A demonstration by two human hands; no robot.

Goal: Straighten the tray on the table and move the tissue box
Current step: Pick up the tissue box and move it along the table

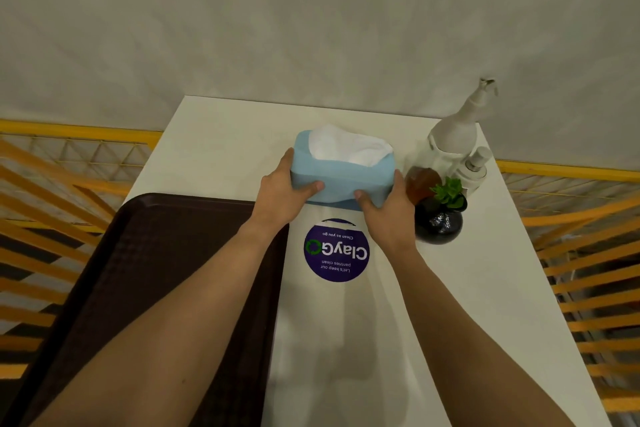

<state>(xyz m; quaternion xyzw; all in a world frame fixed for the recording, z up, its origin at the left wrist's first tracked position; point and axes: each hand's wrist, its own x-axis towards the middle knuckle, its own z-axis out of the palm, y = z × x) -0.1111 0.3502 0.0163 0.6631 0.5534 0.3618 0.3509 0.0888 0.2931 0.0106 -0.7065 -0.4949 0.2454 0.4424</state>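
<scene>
A light blue tissue box (341, 178) with white tissue sticking out of its top sits near the middle of the white table (221, 149). My left hand (282, 189) grips its left end, thumb on the near face. My right hand (386, 210) grips its right end the same way. A dark brown tray (145, 253) lies on the left part of the table, its edges roughly parallel to the table's sides, and my left forearm passes over it.
Right of the box stand a white pump bottle (457, 130), a smaller white bottle (476, 168), an amber object (420, 182) and a small plant in a black pot (440, 218). A round purple sticker (336, 253) lies near the box. Yellow railings flank the table.
</scene>
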